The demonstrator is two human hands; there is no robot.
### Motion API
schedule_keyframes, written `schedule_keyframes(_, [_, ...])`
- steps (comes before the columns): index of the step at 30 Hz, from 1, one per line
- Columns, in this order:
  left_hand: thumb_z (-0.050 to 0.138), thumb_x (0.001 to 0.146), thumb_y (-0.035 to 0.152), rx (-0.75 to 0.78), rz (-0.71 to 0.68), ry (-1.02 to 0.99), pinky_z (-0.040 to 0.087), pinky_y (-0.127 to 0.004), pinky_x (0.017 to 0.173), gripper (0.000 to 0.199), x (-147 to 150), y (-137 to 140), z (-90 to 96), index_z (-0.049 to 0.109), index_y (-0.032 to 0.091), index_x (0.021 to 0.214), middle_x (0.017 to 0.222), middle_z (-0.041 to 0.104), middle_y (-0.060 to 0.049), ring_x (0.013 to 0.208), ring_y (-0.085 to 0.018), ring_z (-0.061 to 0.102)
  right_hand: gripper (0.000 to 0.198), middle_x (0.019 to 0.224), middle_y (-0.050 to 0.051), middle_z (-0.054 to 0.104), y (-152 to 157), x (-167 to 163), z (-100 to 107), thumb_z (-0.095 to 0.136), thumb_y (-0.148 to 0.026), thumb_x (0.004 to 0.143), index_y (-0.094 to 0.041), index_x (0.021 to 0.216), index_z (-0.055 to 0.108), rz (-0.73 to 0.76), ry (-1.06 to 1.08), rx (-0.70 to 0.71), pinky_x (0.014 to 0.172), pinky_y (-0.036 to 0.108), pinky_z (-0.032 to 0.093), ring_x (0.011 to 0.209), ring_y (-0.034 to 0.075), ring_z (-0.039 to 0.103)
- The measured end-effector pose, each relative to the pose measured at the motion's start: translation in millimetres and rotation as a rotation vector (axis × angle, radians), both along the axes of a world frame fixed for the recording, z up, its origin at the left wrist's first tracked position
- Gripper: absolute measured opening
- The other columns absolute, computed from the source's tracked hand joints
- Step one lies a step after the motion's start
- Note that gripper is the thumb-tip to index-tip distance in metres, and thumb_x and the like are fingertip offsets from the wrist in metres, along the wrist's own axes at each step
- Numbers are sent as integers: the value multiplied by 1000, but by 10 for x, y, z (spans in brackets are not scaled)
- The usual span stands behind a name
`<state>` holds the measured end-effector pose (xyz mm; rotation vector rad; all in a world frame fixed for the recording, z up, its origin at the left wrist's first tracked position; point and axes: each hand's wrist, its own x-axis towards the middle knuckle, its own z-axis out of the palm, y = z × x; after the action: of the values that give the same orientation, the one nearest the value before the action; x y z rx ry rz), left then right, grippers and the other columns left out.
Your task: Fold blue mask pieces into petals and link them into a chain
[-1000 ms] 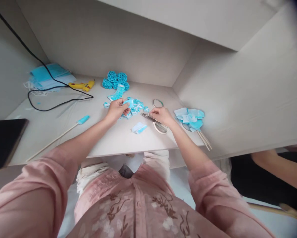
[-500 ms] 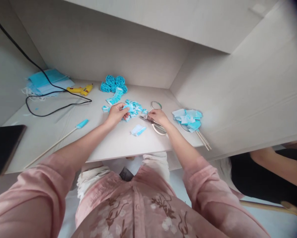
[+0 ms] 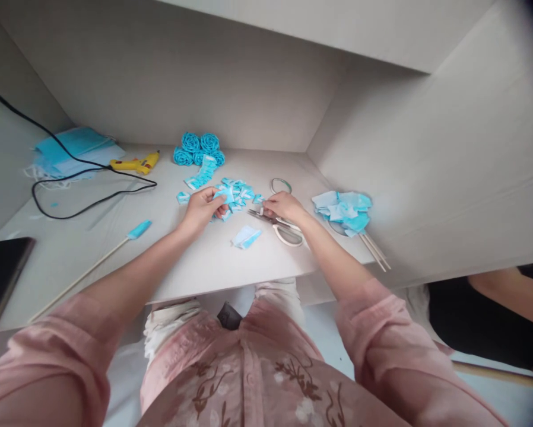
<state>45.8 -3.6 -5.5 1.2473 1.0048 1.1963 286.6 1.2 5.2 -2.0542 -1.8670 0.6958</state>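
- Cable (image 3: 128, 191) now hangs lower at L edge vs 0.5 s ago; view's swung a bit, so phone (image 3: 2, 273) is cut off more; both hands hardly moved.
- L hand (image 3: 200, 209): thumb + fingers pinching a blue piece (image 3: 224, 194), held at near L side of heap of blue bits (image 3: 240, 191).
- R hand (image 3: 286, 207): fingers drawn in narrow above scissors (image 3: 273, 220); tiny white bit (image 3: 261, 211) at fingertips, can't tell if gripped.
- Folded scrap (image 3: 247, 237) flat on table (image 3: 195, 267), L of scissors' handle.
- Behind heap: pleated strip (image 3: 202, 173), then rolled flowers (image 3: 190, 142) in a stack.
- Far L: masks (image 3: 73, 154), yellow glue gun (image 3: 137, 164) beside.
- Near L: stick (image 3: 88, 271) w/ blue tip.
- R: pile of cut pieces (image 3: 344, 210) nr thin sticks (image 3: 375, 251).
- Far R: another person's arm (image 3: 520, 296), partly cut off.
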Motion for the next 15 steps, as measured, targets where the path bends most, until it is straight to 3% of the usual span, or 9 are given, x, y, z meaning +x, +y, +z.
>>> schedule_keyframes(9, [67,73,24,-15,-42,-3,44,-20,44,13,22,-63,40,60,14,74,57,63,1,46,-9,55,12,64,-1,65,-49,-7,-69,55,-18,86,-17,75,61,70,251,-7,54,18,41,54,8,55])
schedule_keyframes(12, [67,74,26,-21,-63,8,45,-21,47,14,22,-95,56,61,14,75,59,64,0,48,-10,56,13,67,-1,66,-108,33,-120,51,-19,89,-17,78,59,76,266,83,58,18,43,57,8,57])
schedule_keyframes(15, [68,74,27,-47,-96,15,44,-21,48,15,27,-132,79,60,14,74,60,64,0,49,-9,56,14,66,-2,64,-182,40,-135,49,-22,91,-18,81,59,21,267,266,60,21,44,57,10,59])
